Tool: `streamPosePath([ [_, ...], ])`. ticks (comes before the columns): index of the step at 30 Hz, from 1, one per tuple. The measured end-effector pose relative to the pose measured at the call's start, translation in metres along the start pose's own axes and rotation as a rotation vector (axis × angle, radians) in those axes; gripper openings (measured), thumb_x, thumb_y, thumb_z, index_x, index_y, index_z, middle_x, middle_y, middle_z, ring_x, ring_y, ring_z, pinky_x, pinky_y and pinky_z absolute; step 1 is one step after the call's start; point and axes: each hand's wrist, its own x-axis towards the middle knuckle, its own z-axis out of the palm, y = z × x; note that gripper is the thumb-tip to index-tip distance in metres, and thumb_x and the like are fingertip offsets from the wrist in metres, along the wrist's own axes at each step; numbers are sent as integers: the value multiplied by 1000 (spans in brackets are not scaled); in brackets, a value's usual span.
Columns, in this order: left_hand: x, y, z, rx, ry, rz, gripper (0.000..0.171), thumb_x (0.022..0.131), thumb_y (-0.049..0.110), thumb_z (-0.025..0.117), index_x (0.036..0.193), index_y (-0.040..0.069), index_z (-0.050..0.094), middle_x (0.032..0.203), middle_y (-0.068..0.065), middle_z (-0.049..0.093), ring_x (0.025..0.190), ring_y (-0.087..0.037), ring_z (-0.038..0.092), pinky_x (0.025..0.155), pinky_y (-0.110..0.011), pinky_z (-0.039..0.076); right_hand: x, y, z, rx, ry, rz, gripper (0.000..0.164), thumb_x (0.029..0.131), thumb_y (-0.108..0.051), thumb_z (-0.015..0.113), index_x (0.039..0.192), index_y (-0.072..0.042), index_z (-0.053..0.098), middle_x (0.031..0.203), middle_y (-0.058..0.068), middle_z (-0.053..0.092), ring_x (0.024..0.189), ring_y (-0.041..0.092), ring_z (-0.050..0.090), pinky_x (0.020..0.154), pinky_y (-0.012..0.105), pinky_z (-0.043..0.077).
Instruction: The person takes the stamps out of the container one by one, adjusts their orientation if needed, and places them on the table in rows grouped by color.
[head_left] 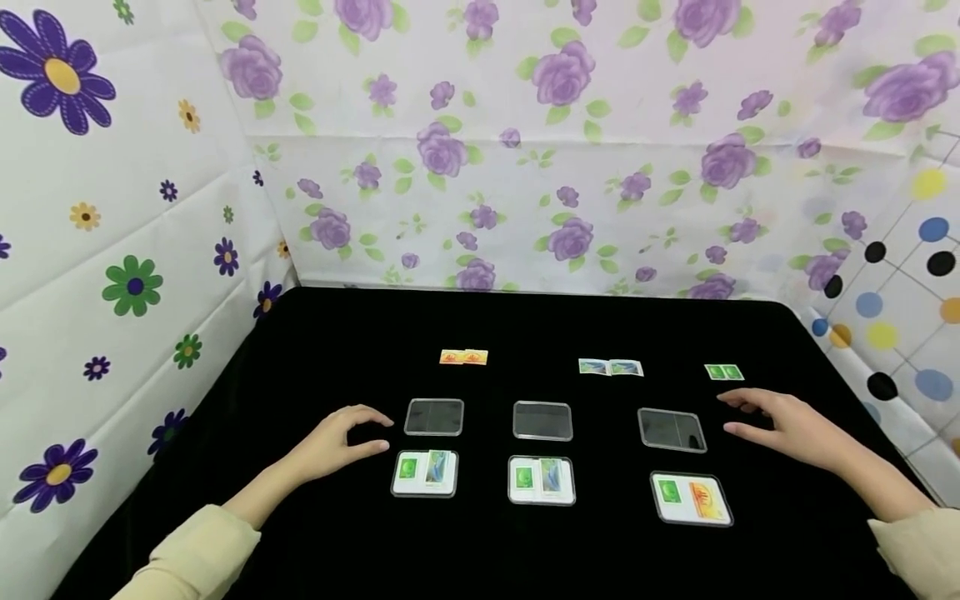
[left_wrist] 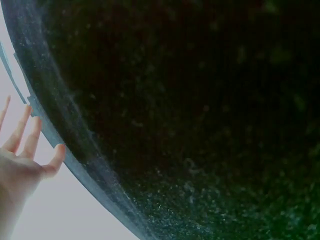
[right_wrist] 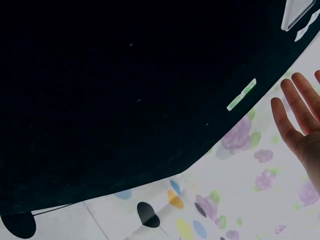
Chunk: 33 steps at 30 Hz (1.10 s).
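My left hand (head_left: 347, 440) is held with loosely bent fingers left of a clear lid (head_left: 434, 417) and a case (head_left: 424, 474) with a green and a blue stamp. Thumb and fingers stand apart, holding nothing. In the left wrist view the hand (left_wrist: 22, 160) shows spread fingers. My right hand (head_left: 783, 427), also holding nothing, is right of another clear lid (head_left: 670, 429); a case (head_left: 692, 498) with a green and an orange stamp lies below that lid. Between them are a middle lid (head_left: 542, 421) and a case (head_left: 541, 481) with green and blue stamps.
Farther back on the black cloth (head_left: 360, 333) lie a pair of orange stamps (head_left: 463, 357), a pair of blue stamps (head_left: 611, 367) and a pair of green stamps (head_left: 724, 372). Flowered curtains (head_left: 525, 192) enclose the table at the back and left; a dotted one (head_left: 900, 333) is at right.
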Motion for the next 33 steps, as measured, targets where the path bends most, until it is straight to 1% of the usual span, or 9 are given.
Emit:
streamPosePath([
  [3,-1,1,1,-24,-32,0,34,84,35,70,111,15,66,115,-2,66,112,-28,58,94,-50,45,1,-5,1,28,0,-14,37,86,-22,69,118,-4,61,108,9,67,90,12,60,72,33,52],
  [7,-5,2,3,-29,-59,2,39,82,39,70,113,15,64,117,-3,65,114,-29,57,95,-52,44,6,-12,4,53,-1,-49,38,85,-19,69,119,-4,60,110,10,66,92,12,60,72,33,52],
  [13,-9,5,5,-29,-56,9,42,81,39,71,116,15,63,119,-3,64,114,-29,56,95,-53,43,8,-23,9,69,32,-84,41,85,-17,69,122,-5,57,111,10,67,96,16,61,74,35,53],
  [16,-10,5,5,-22,-55,16,43,81,39,71,116,15,63,119,-4,64,114,-30,56,95,-53,43,9,-27,12,80,34,-104,42,85,-16,69,124,-4,56,113,12,66,98,17,61,75,37,54],
  [21,-10,6,5,-29,-78,26,45,80,39,72,117,16,62,121,-5,63,115,-31,55,94,-55,43,13,-31,17,126,16,-113,42,86,-14,68,125,-5,56,115,14,64,101,8,60,76,36,54],
  [24,-9,7,6,-31,-90,25,46,80,40,72,118,16,62,122,-6,62,116,-33,54,94,-56,42,15,-34,18,167,13,-134,41,86,-12,68,125,-6,56,115,13,64,102,5,58,77,33,53],
  [26,-9,8,6,-28,-90,31,46,80,40,72,118,17,62,122,-6,62,115,-32,54,93,-56,42,17,-36,18,196,16,-154,41,86,-10,67,125,-6,56,114,9,65,102,4,58,76,32,53],
  [31,-10,10,7,2,-84,61,47,78,39,74,117,17,61,121,-5,62,114,-31,55,92,-59,40,22,-43,19,278,15,-187,40,86,-5,65,125,-5,56,119,-18,58,104,0,57,76,29,52],
  [33,-10,10,8,18,-84,60,50,77,40,75,119,17,61,122,-5,62,115,-31,54,93,-61,38,25,-46,21,314,13,-206,39,86,-3,63,125,-4,55,120,-23,54,104,-2,56,76,28,52],
])
